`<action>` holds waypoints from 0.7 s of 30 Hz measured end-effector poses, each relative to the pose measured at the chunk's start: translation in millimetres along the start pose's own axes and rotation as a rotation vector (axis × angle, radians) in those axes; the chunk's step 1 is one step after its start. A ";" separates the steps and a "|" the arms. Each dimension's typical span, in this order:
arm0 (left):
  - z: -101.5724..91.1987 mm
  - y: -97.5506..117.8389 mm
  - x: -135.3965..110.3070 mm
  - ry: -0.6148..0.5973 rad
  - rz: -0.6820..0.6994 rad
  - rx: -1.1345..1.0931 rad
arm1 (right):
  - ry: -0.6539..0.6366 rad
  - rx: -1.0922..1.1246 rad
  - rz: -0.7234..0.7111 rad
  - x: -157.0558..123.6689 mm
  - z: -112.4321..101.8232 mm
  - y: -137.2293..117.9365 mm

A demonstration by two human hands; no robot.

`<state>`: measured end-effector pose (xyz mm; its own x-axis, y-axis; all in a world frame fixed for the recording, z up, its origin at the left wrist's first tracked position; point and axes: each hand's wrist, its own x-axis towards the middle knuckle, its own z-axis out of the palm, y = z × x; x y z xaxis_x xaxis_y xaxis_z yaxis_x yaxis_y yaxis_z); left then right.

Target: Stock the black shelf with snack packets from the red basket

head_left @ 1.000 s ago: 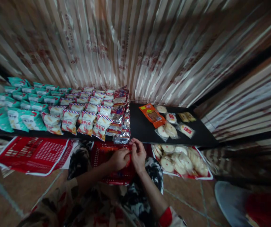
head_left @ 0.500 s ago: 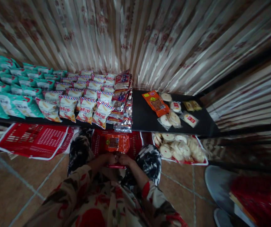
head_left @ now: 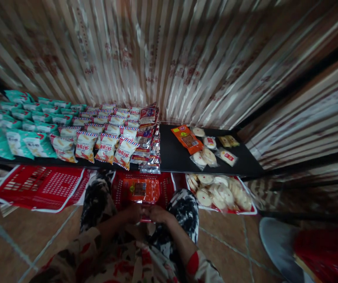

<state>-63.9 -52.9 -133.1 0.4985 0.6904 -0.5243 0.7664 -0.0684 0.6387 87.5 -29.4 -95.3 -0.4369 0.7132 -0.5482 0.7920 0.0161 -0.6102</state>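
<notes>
Low between my knees, my left hand [head_left: 134, 213] and my right hand [head_left: 157, 214] meet with fingers curled in. Both are closed, and what they grip, if anything, is too dark to make out. Just beyond them an orange snack packet [head_left: 141, 190] with a see-through window lies in a red plastic basket [head_left: 165, 184]. A similar orange packet [head_left: 187, 139] rests on the black shelf [head_left: 169, 157], beside several round, pale wafer packs [head_left: 209, 156] and small yellowish packets [head_left: 228, 141].
Rows of teal bags [head_left: 39, 144] and white snack bags [head_left: 106, 148] fill the shelf's left side, with a stack of foil packets [head_left: 145, 133] alongside. Red baskets stand left [head_left: 39, 186] and right, the right one holding pale wafers [head_left: 220, 193]. A grey stool [head_left: 277, 243] is at lower right.
The view has tilted and shifted, so the shelf and its goods appear lower in the picture. My hands stay together in front of the orange packet, their fingers still closed.
</notes>
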 end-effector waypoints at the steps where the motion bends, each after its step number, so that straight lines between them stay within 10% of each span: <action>1: 0.5 1.3 -2.3 0.004 0.000 0.018 | -0.057 0.008 -0.016 -3.9 -1.7 -0.9; 6: -16.5 7.9 -12.8 0.081 0.005 0.038 | -0.227 0.172 -0.084 -17.5 -12.4 3.1; 14: -71.6 28.0 -38.9 0.332 0.070 -0.080 | -0.090 0.826 -0.223 -37.7 -25.6 4.2; 21: -97.8 51.7 -55.1 0.528 0.203 -0.484 | 0.075 0.940 -0.275 -49.8 -28.3 -10.4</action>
<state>-91.3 -24.1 -16.2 0.2570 0.9604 -0.1075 0.3555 0.0095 0.9346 113.1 -45.2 -45.4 -0.5015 0.8113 -0.3005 -0.0098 -0.3526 -0.9357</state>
